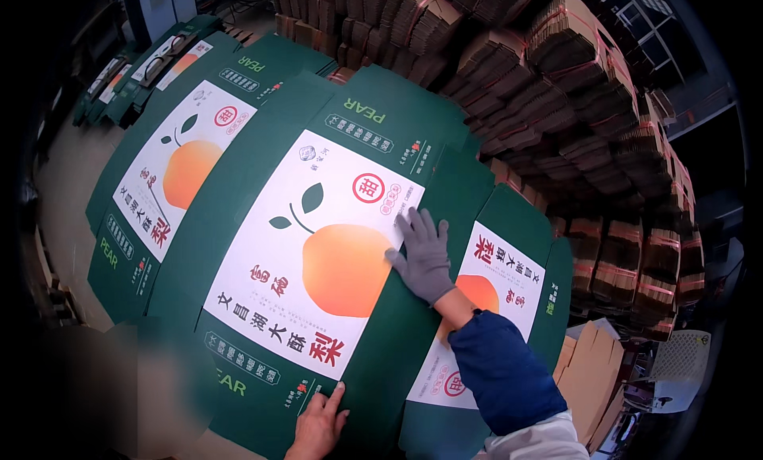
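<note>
A large flat printed carton sheet lies before me, dark green with a white panel and an orange-yellow pear picture. My right hand, in a grey glove, rests flat on it at the white panel's right edge, fingers spread and nothing in them. At the lower edge, my bare left hand touches the green flap just below the panel's corner. Its index finger is stretched out, the others partly bent, and it holds nothing. The sheet's right part carries a second white panel, partly covered by my right forearm.
Another printed sheet of the same kind lies to the left, with green folded cartons beyond it. Tall stacks of strapped brown cardboard rise at the back and right. Loose brown cardboard and a pale perforated crate stand at right.
</note>
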`<state>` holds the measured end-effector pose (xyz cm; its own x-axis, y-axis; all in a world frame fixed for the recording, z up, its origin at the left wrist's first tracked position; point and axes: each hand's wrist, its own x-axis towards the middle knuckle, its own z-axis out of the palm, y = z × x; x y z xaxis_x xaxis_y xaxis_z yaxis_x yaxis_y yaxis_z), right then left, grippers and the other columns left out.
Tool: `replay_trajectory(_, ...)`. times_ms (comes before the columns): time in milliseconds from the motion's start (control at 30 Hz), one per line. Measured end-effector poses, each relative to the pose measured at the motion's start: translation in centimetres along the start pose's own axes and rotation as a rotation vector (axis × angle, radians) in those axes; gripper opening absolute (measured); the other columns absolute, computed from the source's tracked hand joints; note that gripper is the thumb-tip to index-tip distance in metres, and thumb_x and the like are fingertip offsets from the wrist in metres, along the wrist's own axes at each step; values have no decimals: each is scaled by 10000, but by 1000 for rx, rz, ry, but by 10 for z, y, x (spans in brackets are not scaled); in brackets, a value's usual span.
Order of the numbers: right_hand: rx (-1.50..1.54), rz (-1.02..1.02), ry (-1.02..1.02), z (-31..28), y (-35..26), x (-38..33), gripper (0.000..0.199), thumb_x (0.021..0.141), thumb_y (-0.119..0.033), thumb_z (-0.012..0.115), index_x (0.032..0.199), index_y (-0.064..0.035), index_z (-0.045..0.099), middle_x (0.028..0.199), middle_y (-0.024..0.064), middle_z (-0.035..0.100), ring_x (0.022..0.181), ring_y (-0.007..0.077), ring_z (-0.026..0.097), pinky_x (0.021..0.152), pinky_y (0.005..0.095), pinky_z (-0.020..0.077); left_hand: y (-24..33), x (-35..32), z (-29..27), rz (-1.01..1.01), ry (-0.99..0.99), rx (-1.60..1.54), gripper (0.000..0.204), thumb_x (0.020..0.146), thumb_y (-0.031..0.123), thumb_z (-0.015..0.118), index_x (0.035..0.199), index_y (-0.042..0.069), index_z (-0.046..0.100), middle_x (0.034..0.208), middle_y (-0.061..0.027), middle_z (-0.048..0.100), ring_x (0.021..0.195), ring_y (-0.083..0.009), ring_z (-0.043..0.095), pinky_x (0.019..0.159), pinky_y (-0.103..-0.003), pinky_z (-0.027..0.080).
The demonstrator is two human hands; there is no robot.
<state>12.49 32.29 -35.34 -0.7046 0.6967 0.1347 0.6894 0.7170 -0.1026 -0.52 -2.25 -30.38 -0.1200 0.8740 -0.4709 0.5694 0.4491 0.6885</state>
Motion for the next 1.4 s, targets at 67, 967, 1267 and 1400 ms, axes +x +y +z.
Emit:
replay_trajectory(67, 17, -179, -178, -14, -39, -15, 719, 902, -578, 494, 1430, -95, 430, 1495, 195, 348, 1398, 385, 308, 1084, 703, 183, 6, 4, 0, -48, -50, -11, 582, 892, 185, 637, 1438, 149, 441, 1111, -251, 552, 942, -442, 577, 779, -481, 507)
replay_trajectory(967, -223, -132, -47, 19, -72, 27, 617, 944, -488, 471, 1420, -102, 400, 1466, 140, 386, 1370, 335, 337, 1043, 651, 234, -22, 2, 10, 130, 111, -91, 583, 857, 188, 681, 1406, 191, 486, 906, -94, 509, 768, -276, 586, 662, -405, 517)
replay_trajectory(1267, -81, -131, -266, -9, -201, -71, 676, 914, -471, 521, 1456, -90, 386, 1526, 162, 327, 1421, 338, 282, 1108, 650, 156, -37, -12, 8, 212, 211, -85, 508, 893, 218, 632, 1375, 132, 496, 1127, -128, 566, 1010, -332, 588, 863, -419, 492)
replay_trajectory(1400, -114, -104, -276, -10, -193, -79, 700, 904, -480, 540, 1447, -65, 391, 1519, 187, 324, 1415, 365, 280, 1108, 662, 142, -124, -18, -96, 98, 705, -86, 427, 883, 195, 656, 1279, 83, 542, 1154, -158, 585, 1125, -339, 545, 986, -425, 419)
